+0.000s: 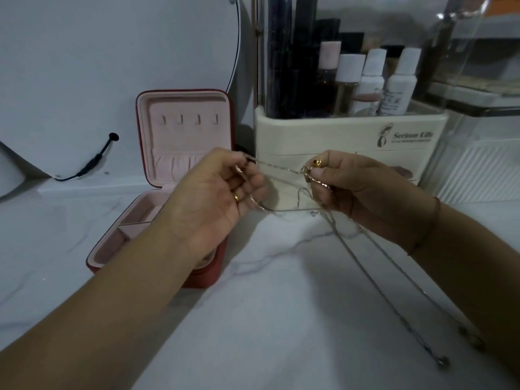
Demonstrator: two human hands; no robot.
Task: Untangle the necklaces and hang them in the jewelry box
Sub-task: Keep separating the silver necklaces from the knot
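- Step in hand: untangling. No chain is on a hook yet.
- The left hand (222,192) has its fingers curled and pinches one end of the necklaces (281,168).
- The right hand (351,187) pinches the crossing point of the chains. Loose lengths trail from it down to the tabletop (281,291).
- The jewelry box (146,136) stands open, just beside the left hand. Its hooks (190,118) are bare.
- Next move, as judged: draw one chain free of the crossing with light tension. A hard pull could tighten the knot.
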